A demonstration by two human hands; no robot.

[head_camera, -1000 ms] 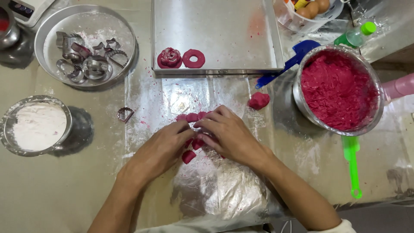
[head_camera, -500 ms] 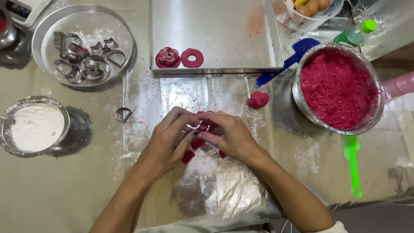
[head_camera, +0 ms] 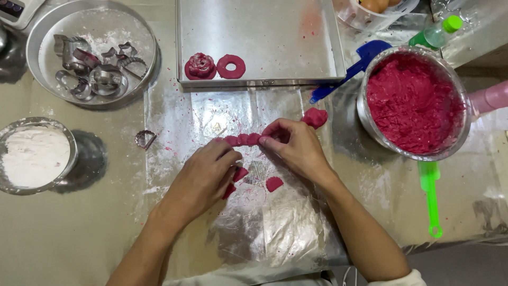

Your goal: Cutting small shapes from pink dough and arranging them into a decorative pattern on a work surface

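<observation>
Beige table (head_camera: 79, 238): plastic sheet (head_camera: 275, 222), baking tray (head_camera: 264, 32), flour bowl (head_camera: 34, 154), perhaps dough pot (head_camera: 413, 103).

Deep pink dough pieces (head_camera: 242, 140) lie on shiny silver foil (head_camera: 275, 222); the same pink fills the steel bowl (head_camera: 365, 119). White flour (head_camera: 32, 156), blue spatula (head_camera: 346, 71), bright green tool (head_camera: 431, 198), green bottle cap (head_camera: 452, 23).

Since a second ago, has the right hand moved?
Yes. The right hand has shifted right and up, toward the baking tray, laying out the row of dough pieces.
</observation>
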